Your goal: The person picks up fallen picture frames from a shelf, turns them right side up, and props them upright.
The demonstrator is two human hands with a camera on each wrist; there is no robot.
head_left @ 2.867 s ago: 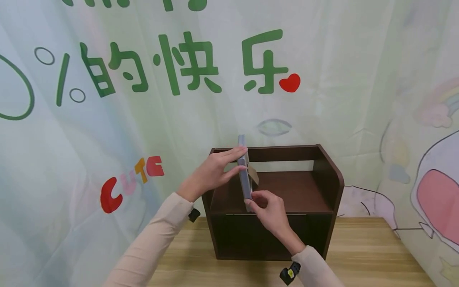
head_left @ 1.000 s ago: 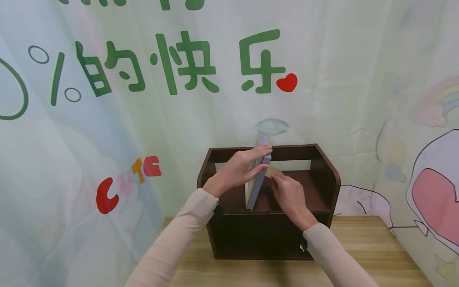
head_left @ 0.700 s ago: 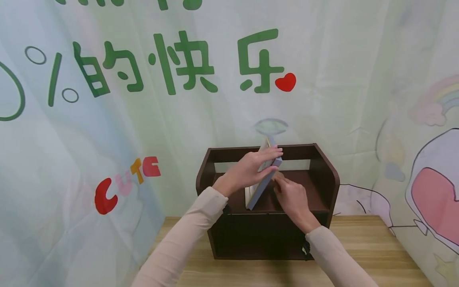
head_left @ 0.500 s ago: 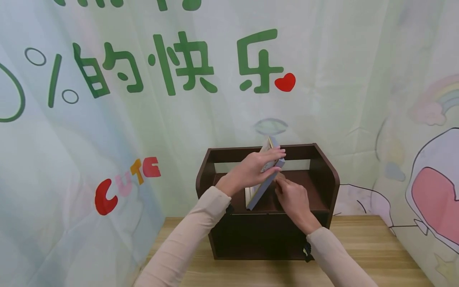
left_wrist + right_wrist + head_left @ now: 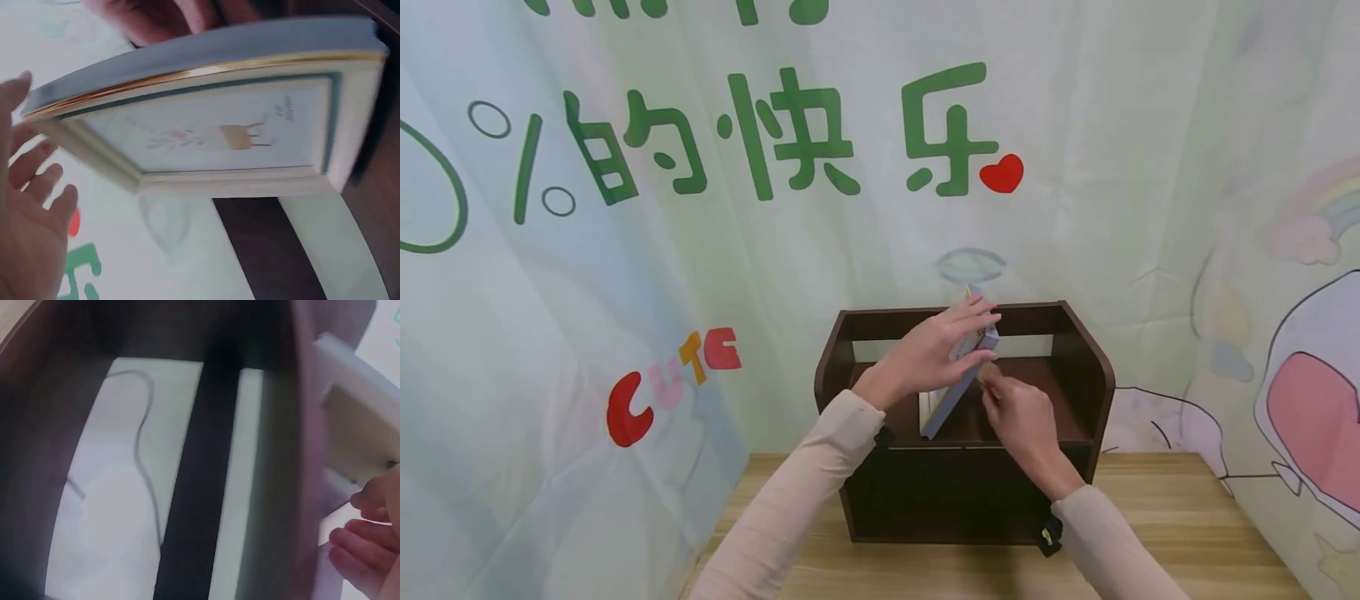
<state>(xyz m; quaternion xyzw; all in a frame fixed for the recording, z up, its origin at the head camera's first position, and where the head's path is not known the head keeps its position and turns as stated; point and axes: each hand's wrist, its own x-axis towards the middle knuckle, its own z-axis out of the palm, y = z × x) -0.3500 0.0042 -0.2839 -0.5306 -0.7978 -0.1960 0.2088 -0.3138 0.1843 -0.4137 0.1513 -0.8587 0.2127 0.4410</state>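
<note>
Left hand (image 5: 934, 354) — fingers extended and slightly parted, thumb set wide of them. The raised end of the picture frame (image 5: 953, 397) sits between thumb and fingers; how firmly they press on it, cannot tell. Right hand (image 5: 1026, 421) — fingers curled, pinching the tan support flap (image 5: 990, 370) on the back of the frame, below and to the right of the left hand. Frame is tilted, top leaning over toward the right hand, lower edge on the upper board of the brown shelf unit (image 5: 1081, 379), beneath the left hand. Printed face, with leafy sprigs and small lettering, is turned to the left-hand side. Wood-grain table (image 5: 1180, 508) lies below both hands.
</note>
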